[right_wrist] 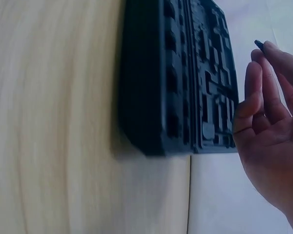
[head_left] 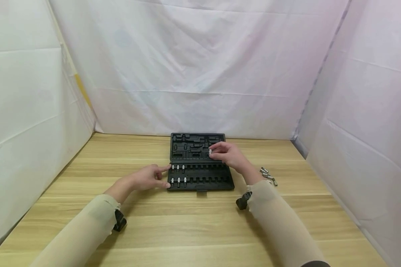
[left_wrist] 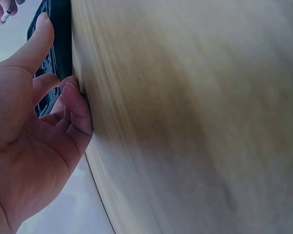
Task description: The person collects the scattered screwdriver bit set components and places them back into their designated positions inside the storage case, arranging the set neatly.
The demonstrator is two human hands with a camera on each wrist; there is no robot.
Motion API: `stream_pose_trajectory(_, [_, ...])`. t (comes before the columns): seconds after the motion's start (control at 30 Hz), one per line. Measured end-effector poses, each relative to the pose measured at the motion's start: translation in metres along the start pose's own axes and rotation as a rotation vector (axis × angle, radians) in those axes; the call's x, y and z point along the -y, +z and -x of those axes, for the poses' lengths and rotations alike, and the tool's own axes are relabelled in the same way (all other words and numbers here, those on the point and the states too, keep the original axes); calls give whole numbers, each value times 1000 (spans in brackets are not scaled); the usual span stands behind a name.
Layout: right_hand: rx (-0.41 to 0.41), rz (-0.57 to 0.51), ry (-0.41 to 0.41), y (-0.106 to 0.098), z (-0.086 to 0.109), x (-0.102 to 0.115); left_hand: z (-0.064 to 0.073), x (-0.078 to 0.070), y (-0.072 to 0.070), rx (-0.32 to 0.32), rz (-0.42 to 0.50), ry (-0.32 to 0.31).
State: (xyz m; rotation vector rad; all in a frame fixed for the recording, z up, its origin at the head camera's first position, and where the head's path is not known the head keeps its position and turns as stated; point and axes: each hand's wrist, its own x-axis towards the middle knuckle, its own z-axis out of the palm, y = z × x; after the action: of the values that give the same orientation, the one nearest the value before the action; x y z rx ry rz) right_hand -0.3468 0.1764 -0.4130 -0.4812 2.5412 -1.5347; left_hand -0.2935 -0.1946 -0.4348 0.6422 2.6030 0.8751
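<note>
A black molded tool case (head_left: 205, 172) lies unfolded on the table, its lid at the back. Silver bit sockets with dark ends stand in two rows at its left: a back-row bit socket (head_left: 178, 167) and a front-row bit socket (head_left: 178, 181) are each the middle of three. My left hand (head_left: 147, 177) touches the case's left edge with thumb and forefinger spread; in the left wrist view its other fingers bend loosely. Above the case, my right hand (head_left: 232, 157) pinches another bit socket (head_left: 210, 151) between thumb and fingertips. Its dark tip (right_wrist: 259, 45) shows in the right wrist view.
Several loose bit sockets (head_left: 269, 175) lie on the wooden table (head_left: 187, 230), right of the case and beside my right forearm. A white curtain (head_left: 194, 74) hangs behind the table, with white sheets on both sides.
</note>
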Motion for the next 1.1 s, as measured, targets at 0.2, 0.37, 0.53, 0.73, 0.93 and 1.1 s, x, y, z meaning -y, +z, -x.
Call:
stream_pose_trajectory(0.2, [25, 44, 5, 14, -7, 2, 0, -1, 0, 1, 4, -3])
stream_pose_trajectory(0.37, [38, 81, -12, 22, -13, 4, -1, -1, -1, 3, 10, -1])
stream_pose_trajectory(0.53, [66, 118, -24, 31, -19, 8, -1, -2, -1, 4, 8, 0])
stream_pose_trajectory(0.73, [106, 123, -21, 44, -25, 13, 0, -2, -1, 3, 1, -5])
stream_pose_trajectory(0.93, [145, 146, -23, 55, -32, 12, 1, -3, -1, 2, 10, -12])
stream_pose_trajectory(1.1, [172, 175, -9, 62, -36, 14, 1, -2, -1, 3, -1, -10])
